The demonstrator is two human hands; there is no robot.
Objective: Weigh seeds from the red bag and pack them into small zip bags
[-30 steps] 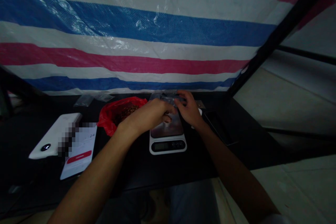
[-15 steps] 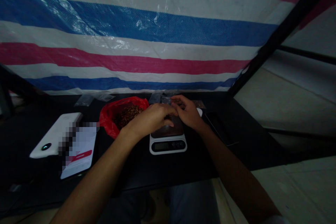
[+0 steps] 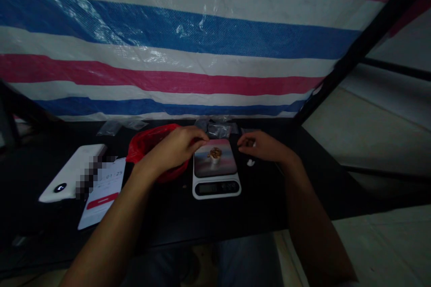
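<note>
A white kitchen scale [image 3: 215, 168] with a shiny plate lies in front of me. On its plate stands a small white cup [image 3: 215, 160] heaped with small brown pieces [image 3: 216, 152]. My left hand [image 3: 180, 143] is at the plate's far left corner, thumb and fingertips pinched together; anything between them is too small to make out. To the right of the scale, my right hand [image 3: 262, 145] hovers with fingers curled in, and what they hold is unclear. A small white piece [image 3: 251, 162] lies just below it. The red plastic bag [image 3: 139, 145] is partly covered by my left hand and forearm.
Clear plastic packets [image 3: 218, 130] lie behind the scale, and more small bags [image 3: 109, 128] at the back left. A white power bank [image 3: 72, 172] and a lit phone [image 3: 104, 197] are on the left. A striped plastic sheet [image 3: 188, 49] hangs along the back of the black table [image 3: 215, 219].
My hands have parted from above the scale, the left one going left and the right one going right. The plate and the filled cup now show. My left hand now covers the bag's contents.
</note>
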